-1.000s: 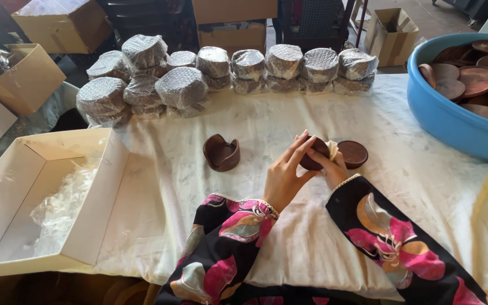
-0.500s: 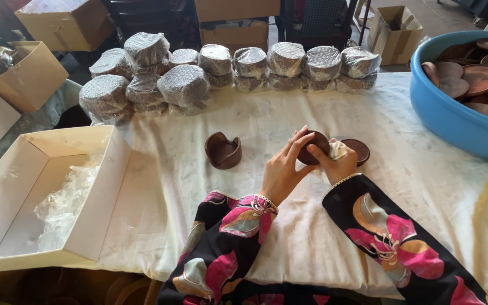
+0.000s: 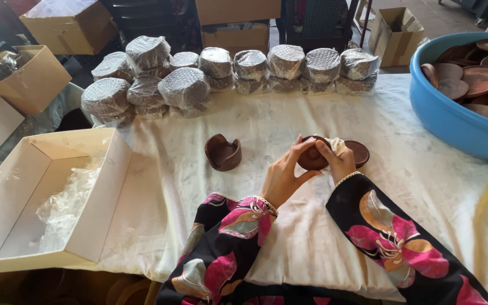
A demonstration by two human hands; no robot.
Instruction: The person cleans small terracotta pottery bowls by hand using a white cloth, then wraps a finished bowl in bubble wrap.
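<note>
My left hand (image 3: 282, 176) and my right hand (image 3: 339, 161) meet over the middle of the table on a small round brown wooden disc (image 3: 312, 158). A bit of white cloth (image 3: 339, 146) is pressed against the disc under my right fingers. More brown discs (image 3: 359, 152) lie stacked flat just right of my hands. A brown wooden holder with a notched rim (image 3: 223, 152) stands on the white tablecloth (image 3: 289, 113) to the left of my hands. Both forearms wear black sleeves with pink flowers.
Several round stacks wrapped in clear film (image 3: 184, 87) line the far table edge. A blue tub (image 3: 453, 118) with brown discs sits at the right. An open white box (image 3: 91, 192) with crumpled plastic film stands at the left. Cardboard boxes (image 3: 35, 79) stand beyond.
Both hands stay on the disc and have turned it slightly; the right fingers with the cloth have shifted over its rim.
</note>
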